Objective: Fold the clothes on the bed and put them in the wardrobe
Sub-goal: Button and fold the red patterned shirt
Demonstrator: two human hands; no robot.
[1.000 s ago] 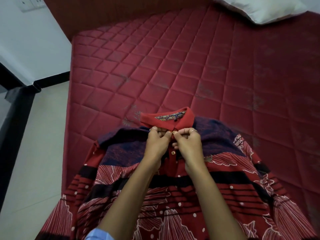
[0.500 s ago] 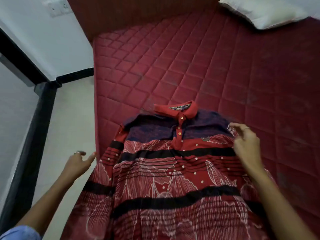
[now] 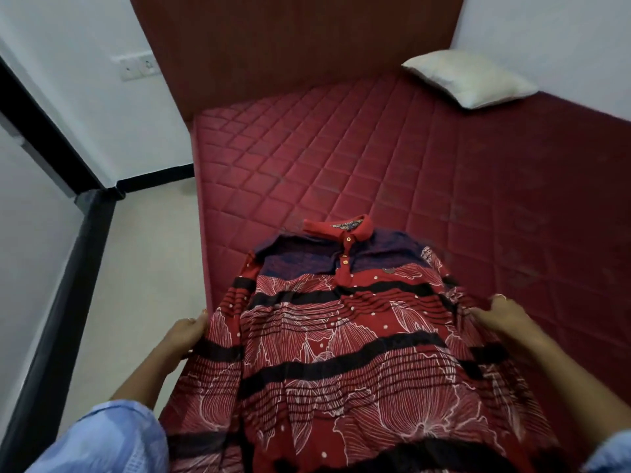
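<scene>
White walls (image 3: 112, 107) meet a pale floor (image 3: 143, 268) at a black skirting strip (image 3: 155, 175). Switch plate (image 3: 138, 66) upper left of frame. Dark red headboard (image 3: 290, 46) top centre, red quilted mattress (image 3: 375, 158) below it, white pillow (image 3: 467, 80) upper right. Dark post (image 3: 58, 302) along left edge.

Left hand (image 3: 186, 334): having left the collar buttons, now gripping the shirt (image 3: 345, 353) at its left edge, lower left of the frame. Right hand (image 3: 502, 319): likewise off the buttons, now gripping the shirt's right edge, centre right. Shirt: buttons fastened, now lying further down the frame. View: now taking in the headboard (image 3: 300, 46) and pillow (image 3: 469, 80).
</scene>
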